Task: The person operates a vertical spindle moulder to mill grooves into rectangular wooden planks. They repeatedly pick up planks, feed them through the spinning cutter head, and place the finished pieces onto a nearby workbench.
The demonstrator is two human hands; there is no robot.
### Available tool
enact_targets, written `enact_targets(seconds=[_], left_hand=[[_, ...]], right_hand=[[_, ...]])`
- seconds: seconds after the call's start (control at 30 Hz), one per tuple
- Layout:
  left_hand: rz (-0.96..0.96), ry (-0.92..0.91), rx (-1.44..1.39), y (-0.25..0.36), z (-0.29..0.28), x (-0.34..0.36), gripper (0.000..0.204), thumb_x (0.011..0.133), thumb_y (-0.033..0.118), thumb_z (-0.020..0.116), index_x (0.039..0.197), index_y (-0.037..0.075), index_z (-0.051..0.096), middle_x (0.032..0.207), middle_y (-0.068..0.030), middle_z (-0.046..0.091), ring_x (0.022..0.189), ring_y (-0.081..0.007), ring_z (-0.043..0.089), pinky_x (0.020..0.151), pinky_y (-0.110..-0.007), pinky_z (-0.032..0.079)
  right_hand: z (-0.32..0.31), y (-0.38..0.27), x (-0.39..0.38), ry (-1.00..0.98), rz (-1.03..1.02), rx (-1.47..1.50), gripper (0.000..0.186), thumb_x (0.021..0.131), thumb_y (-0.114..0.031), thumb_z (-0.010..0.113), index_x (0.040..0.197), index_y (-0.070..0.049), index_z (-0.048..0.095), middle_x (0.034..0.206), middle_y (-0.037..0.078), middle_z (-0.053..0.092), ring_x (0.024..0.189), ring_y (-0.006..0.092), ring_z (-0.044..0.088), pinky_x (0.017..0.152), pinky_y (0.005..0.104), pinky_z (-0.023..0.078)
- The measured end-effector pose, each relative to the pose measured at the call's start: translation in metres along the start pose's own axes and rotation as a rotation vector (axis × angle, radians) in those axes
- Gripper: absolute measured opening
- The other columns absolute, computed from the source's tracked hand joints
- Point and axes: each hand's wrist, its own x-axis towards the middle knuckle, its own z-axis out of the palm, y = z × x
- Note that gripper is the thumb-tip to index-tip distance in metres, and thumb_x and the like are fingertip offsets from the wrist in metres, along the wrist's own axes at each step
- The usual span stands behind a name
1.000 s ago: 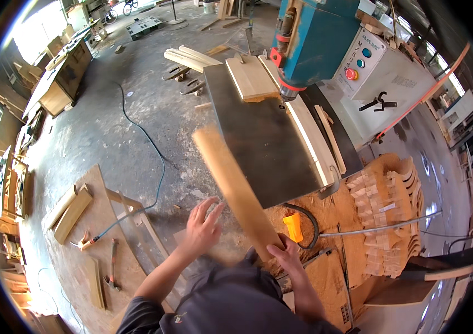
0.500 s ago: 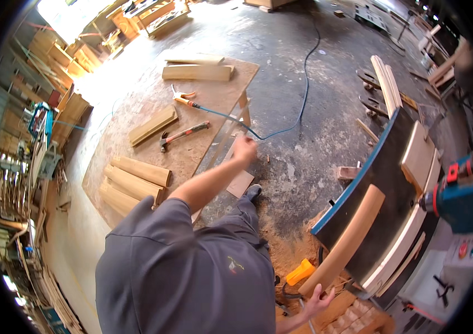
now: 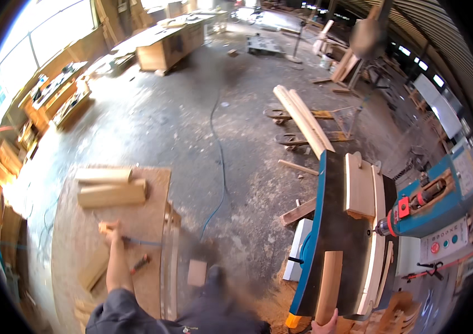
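Observation:
My left hand (image 3: pixel 114 230) is closed around an air blow gun (image 3: pixel 104 227) on the brown work table (image 3: pixel 150 222); its blue hose (image 3: pixel 142 242) trails off to the right. Close by lies a hammer (image 3: pixel 141 263), partly hidden by my forearm. At the lower edge my right hand (image 3: pixel 325 325) grips the near end of a curved wooden piece (image 3: pixel 331 278), its fingers partly cut off by the picture. That piece rests on the dark, blue-edged table (image 3: pixel 306 267) of a drill press (image 3: pixel 442 192).
Several wooden pieces (image 3: pixel 111 193) lie on the work table. A pale fence board (image 3: pixel 373 261) and a wooden block (image 3: pixel 360 189) sit on the machine table beside the drill chuck (image 3: pixel 384 225). Long boards (image 3: pixel 303 119) rest beyond it. The hose (image 3: pixel 218 150) crosses the floor.
The view has swung up and to the right. My left hand has gone from beside the work table to the blow gun and closed on it. My right hand has taken the wooden piece's end.

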Motion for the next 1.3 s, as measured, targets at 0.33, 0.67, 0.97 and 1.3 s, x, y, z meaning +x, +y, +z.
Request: enact_targets(seconds=[0.33, 0.67, 0.97, 1.3], left_hand=[[0.307, -0.843, -0.369, 0.150, 0.066, -0.205, 0.039, 0.101, 0.026, 0.068, 0.133, 0.005, 0.063, 0.101, -0.0073, 0.072, 0.052, -0.0134, 0.063, 0.046, -0.028, 0.052], [1.303, -1.525, 1.037, 0.248, 0.232, -0.555, 0.040, 0.095, 0.042, 0.070, 0.116, 0.009, 0.074, 0.083, -0.0141, 0.075, 0.078, -0.0338, 0.075, 0.075, -0.045, 0.057], [1.900, -1.544, 0.674, 0.234, 0.345, -0.653, 0.033, 0.091, 0.033, 0.067, 0.114, 0.011, 0.075, 0.112, -0.0208, 0.076, 0.110, -0.0425, 0.070, 0.094, -0.050, 0.056], [1.621, -1.880, 0.459, 0.260, 0.380, -0.705, 0.038, 0.090, 0.037, 0.072, 0.120, 0.014, 0.076, 0.108, -0.0200, 0.077, 0.107, -0.0425, 0.072, 0.091, -0.052, 0.058]], right_hand=[[0.029, -0.063, -0.046, 0.077, -0.294, -0.090, 0.090, 0.075, -0.022, 0.087, 0.155, -0.006, 0.047, 0.145, 0.024, 0.058, 0.132, 0.0377, 0.058, 0.110, 0.0447, 0.049], [0.025, -0.206, -0.014, -0.159, -0.119, 1.159, 0.104, 0.073, -0.017, 0.090, 0.161, -0.001, 0.036, 0.146, 0.016, 0.057, 0.138, 0.0210, 0.052, 0.115, 0.0359, 0.041], [0.024, -0.232, 0.012, 0.041, -0.123, 1.070, 0.110, 0.075, -0.029, 0.093, 0.161, 0.003, 0.034, 0.152, 0.017, 0.055, 0.144, 0.0239, 0.050, 0.120, 0.0380, 0.036], [0.040, -0.339, 0.065, 0.112, 0.102, 1.192, 0.111, 0.075, -0.025, 0.091, 0.164, 0.003, 0.030, 0.160, 0.016, 0.048, 0.149, 0.0244, 0.043, 0.123, 0.0387, 0.030]])
